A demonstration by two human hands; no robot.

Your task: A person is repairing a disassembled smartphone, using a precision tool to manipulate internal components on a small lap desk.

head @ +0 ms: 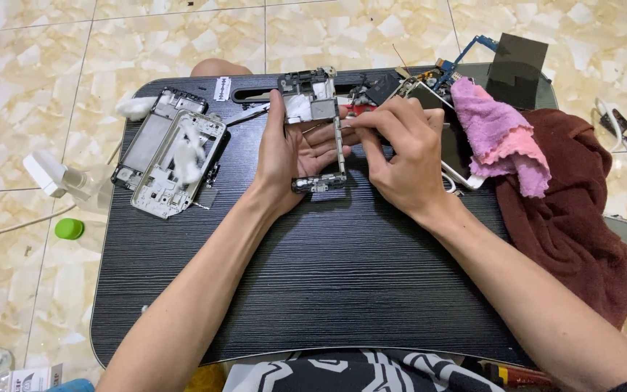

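Marble-patterned floor tiles are surrounding a low black lap table (313,290) with a woodgrain top, and all work is taking place along its far edge. Left hand (292,156) is cupping a stripped phone mid-frame (318,116) from beneath, fingers spread behind it, thumb running up its left side, holding it upright just above the table near the far edge's middle. Right hand (400,156) is curling in from the right, fingertips pinched together at the frame's right rail; whether a small tool or part is sitting in that pinch cannot be told. Doing this well seems to be calling for a steady cradle from the left hand and light, short motions from the right, since the frame is looking thin and easily bent. Toward the far left corner, two more phone housings (168,156) are lying stacked, with white cotton wads (189,156) resting on them. Along the far right edge, a pink cloth (502,141) is draping over a white-framed phone part, with loose circuit boards (437,76) behind it, and a maroon cloth (575,218) is hanging off the right edge. On the floor at left, a green cap (69,229) is lying. Open room is remaining across the near half of the table; the far edge is crowding both hands.
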